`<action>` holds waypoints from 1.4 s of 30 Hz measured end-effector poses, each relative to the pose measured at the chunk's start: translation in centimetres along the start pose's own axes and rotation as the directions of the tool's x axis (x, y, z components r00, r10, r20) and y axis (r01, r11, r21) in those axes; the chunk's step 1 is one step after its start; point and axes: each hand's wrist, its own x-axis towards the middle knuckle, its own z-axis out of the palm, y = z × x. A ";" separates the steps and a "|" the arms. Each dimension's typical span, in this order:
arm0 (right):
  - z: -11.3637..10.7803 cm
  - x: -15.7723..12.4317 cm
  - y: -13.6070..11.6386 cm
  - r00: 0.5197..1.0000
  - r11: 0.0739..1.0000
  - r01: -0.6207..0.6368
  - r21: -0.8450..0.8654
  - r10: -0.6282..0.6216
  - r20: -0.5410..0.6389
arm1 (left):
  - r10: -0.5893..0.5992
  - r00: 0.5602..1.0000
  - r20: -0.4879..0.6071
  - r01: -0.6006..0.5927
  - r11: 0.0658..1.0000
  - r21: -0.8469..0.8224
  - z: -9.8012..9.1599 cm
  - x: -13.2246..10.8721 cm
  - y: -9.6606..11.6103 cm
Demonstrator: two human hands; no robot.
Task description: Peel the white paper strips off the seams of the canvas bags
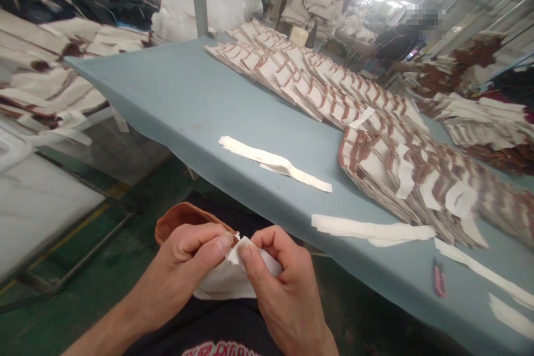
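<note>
Garment workshop, seen from a seat at a grey-blue bench (187, 100) that carries fanned rows of trimmed pieces (375, 139), loose white strips (275, 164) and a small pink cutter (438, 283). Below the bench's near edge, over the lap, the left hand (183, 267) and right hand (287, 295) meet on one cloth piece (227, 286). The fingers (219, 245) of both are clenched in thumb-and-forefinger pinches on a folded white corner. The piece is bunched, so its long axis reads only roughly: it appears to run from the brown trim (179, 217) at upper left, pointing away from the body, down to the white end beneath the right hand, about parallel to the bench edge. Likely faults: the small corner slipping from either pinch, the gripped area being slight; or the unsupported trimmed end sagging toward the floor (125, 256) and dragging the piece along.
</note>
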 end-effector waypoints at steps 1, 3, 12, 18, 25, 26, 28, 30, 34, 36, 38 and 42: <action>0.1 0.0 0.0 1.000 1.000 0.002 -0.002 -0.002 -0.004 | 0.009 1.000 -0.001 -0.009 1.000 -0.005 0.0 -0.1 -0.3; 0.1 0.0 -0.2 1.000 1.000 0.002 -0.010 -0.002 -0.007 | 0.004 1.000 -0.003 -0.004 1.000 -0.014 -0.1 -0.3 -0.9; 0.4 0.5 -0.6 1.000 0.998 -0.026 -0.056 0.026 -0.004 | -0.012 0.999 -0.047 0.012 1.000 0.001 -0.1 -0.8 -1.4; 1.1 0.5 0.2 0.991 0.985 0.082 -0.154 -0.097 -0.091 | -0.044 0.996 -0.071 0.043 0.999 -0.005 -0.1 -0.8 -1.8; 1.4 0.1 0.6 0.998 0.996 0.000 -0.091 -0.006 -0.062 | -0.053 0.987 -0.149 0.075 0.987 0.143 1.0 -0.9 -0.3; 1.4 0.1 0.6 0.999 0.998 -0.027 -0.059 0.024 -0.044 | -0.056 0.985 -0.164 0.082 0.984 0.156 1.2 -1.0 -0.2; 1.4 0.0 0.7 0.997 0.997 -0.081 0.017 0.081 0.001 | -0.030 0.983 -0.181 0.065 0.980 0.187 1.3 -1.1 -0.2; 1.6 -0.1 0.9 0.991 0.989 -0.127 0.080 0.124 0.043 | 0.025 0.984 -0.178 0.016 0.974 0.225 1.3 -1.2 -0.7; 2.1 -0.5 1.4 0.987 0.980 -0.155 0.127 0.147 0.064 | 0.120 0.982 -0.144 -0.072 0.952 0.299 1.2 -1.5 -1.6; 2.3 -0.7 1.6 0.984 0.975 -0.163 0.152 0.151 0.089 | 0.130 0.982 -0.134 -0.079 0.940 0.333 1.3 -1.7 -1.6; 2.4 -0.9 1.6 0.978 0.967 -0.182 0.177 0.159 0.134 | 0.111 0.985 -0.134 -0.056 0.933 0.355 1.5 -2.2 -1.4; 2.4 -1.0 1.6 0.969 0.962 -0.195 0.192 0.159 0.189 | -0.003 0.981 -0.192 0.073 0.930 0.359 1.9 -3.5 -1.4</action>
